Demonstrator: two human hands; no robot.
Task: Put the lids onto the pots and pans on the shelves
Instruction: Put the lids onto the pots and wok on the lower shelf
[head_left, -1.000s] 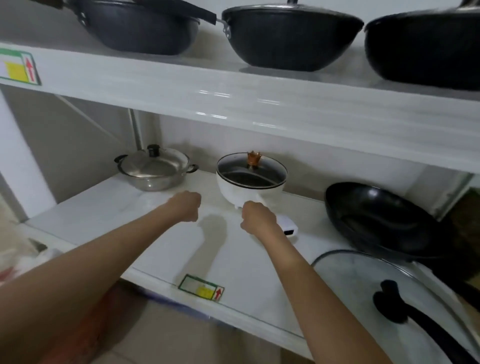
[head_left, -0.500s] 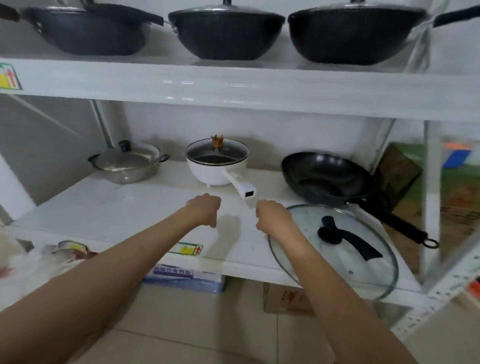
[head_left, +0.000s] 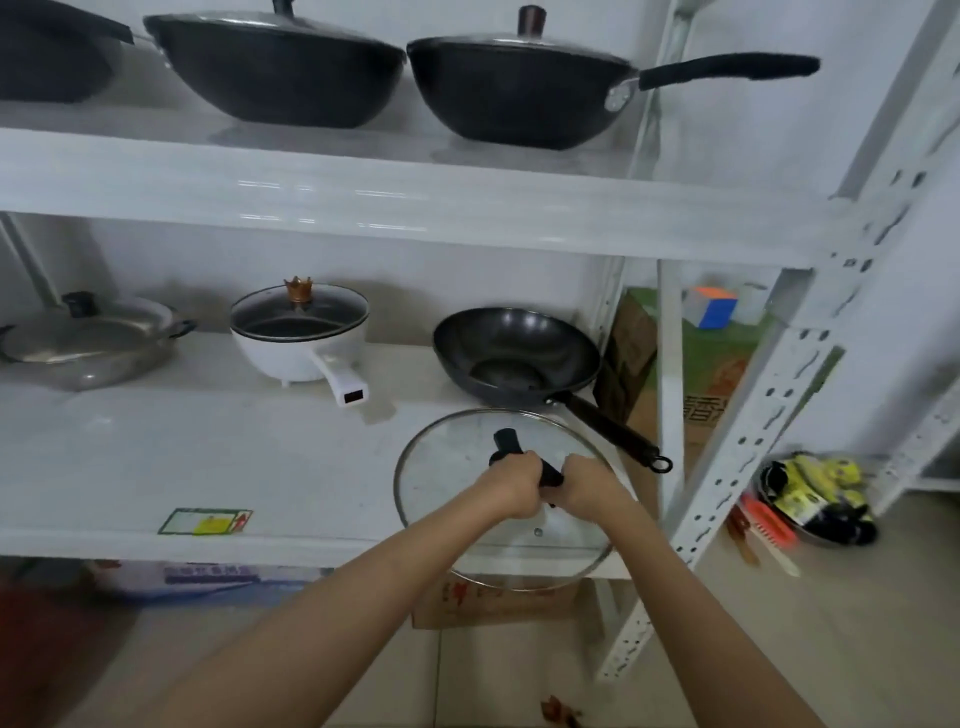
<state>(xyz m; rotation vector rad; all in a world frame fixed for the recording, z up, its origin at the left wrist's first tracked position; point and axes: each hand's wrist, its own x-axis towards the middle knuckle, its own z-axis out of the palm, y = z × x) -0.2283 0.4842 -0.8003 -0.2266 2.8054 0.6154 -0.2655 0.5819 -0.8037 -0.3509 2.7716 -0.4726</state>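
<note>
So, scanning L to R along the lower shelf (head_left: 156, 467): the steel pot (head_left: 88, 345) already wears its lid, the white pot (head_left: 298, 338) w/ the crown knob is covered too, and the open wok (head_left: 517, 351) at the right end is the only bare one in view. Up top, the two woks seen whole (head_left: 275, 73) (head_left: 519, 88) have lids on; the far-left one is cut off, can't tell.

Your job is the glass lid (head_left: 452, 483), lying at the shelf's front edge just in front of the open wok, its near rim hanging past the edge. Your left hand (head_left: 511, 491) has its fingers wrapped tight round the black handle (head_left: 506, 444); your right hand (head_left: 589, 483) is closed on the same handle's other end, fingers curled under so exact contact is hidden.

To do this well, I'd judge:
- Lift straight up first, level, so the rim clears the shelf w/o scraping or tipping off the overhang.
- Keep both hands firm; the glass looks heavy and wide.
- Carry it back and slightly right, centre it over the wok bowl, not the wok's long handle (head_left: 610, 428).
- Watch the upper shelf (head_left: 363, 197) overhead and the upright post (head_left: 670, 395) at right: little headroom.
- Lower gently, let the rim seat all round, then check it doesn't rock before letting go.
</note>
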